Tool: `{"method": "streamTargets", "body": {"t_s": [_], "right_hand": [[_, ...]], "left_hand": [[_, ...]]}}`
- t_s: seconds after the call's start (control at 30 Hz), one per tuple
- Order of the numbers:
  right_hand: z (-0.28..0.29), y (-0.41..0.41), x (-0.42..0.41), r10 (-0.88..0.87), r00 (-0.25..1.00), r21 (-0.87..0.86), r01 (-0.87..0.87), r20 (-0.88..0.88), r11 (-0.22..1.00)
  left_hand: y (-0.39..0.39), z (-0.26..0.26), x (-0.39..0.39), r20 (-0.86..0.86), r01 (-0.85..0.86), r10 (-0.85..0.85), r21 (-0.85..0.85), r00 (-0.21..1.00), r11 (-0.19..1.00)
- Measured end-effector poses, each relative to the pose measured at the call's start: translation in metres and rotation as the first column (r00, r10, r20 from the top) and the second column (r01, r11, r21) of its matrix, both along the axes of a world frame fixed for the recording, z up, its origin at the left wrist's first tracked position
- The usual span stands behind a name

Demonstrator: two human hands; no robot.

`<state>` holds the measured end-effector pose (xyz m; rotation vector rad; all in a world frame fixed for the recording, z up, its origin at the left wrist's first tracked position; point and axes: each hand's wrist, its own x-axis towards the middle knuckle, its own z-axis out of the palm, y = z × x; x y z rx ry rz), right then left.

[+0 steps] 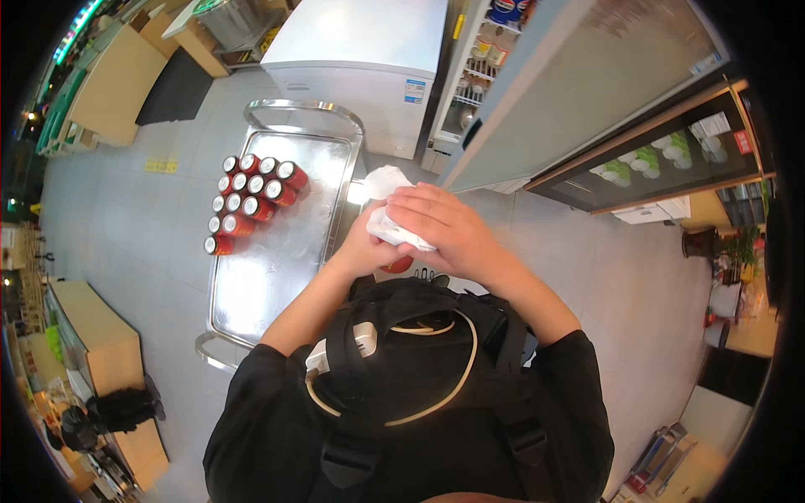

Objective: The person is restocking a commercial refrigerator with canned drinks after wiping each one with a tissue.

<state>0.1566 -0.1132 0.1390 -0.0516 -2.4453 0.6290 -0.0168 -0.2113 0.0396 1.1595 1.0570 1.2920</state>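
Note:
Both hands meet in front of my body around a crumpled white tissue or cloth (391,229). My left hand (363,244) is beneath and to the left of it, partly hidden by it. Over its right side lies my right hand (431,220), fingers together and pressing on it. Whether something is wrapped inside cannot be told. A red rounded thing (397,265) shows just below the hands, mostly hidden. Left of my hands, several red drink cans (256,207) with silver tops stand upright, grouped at the left side of a shiny metal trolley (283,283).
A white chest freezer (352,94) stands beyond the trolley. To its right, a drinks fridge (459,88) has its door (566,82) swung open towards my right side. The trolley's bent handle (305,107) faces the freezer. Wooden counters (100,339) stand at the left.

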Motion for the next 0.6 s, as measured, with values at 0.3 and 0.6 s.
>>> {"method": "streamTargets", "body": {"t_s": [0.3, 0.6], "right_hand": [[-0.005, 0.009, 0.042, -0.059, 0.968, -0.350, -0.031, -0.243, 0.936], [-0.025, 0.015, 0.034, -0.554, 0.833, -0.877, 0.279, 0.017, 0.392]], "left_hand": [[0.026, 0.037, 0.025, 0.690, 0.584, -0.378, -0.080, 0.618, 0.808], [0.052, 0.048, 0.058, -0.070, -0.123, 0.114, -0.135, 0.991, 0.983]]}}
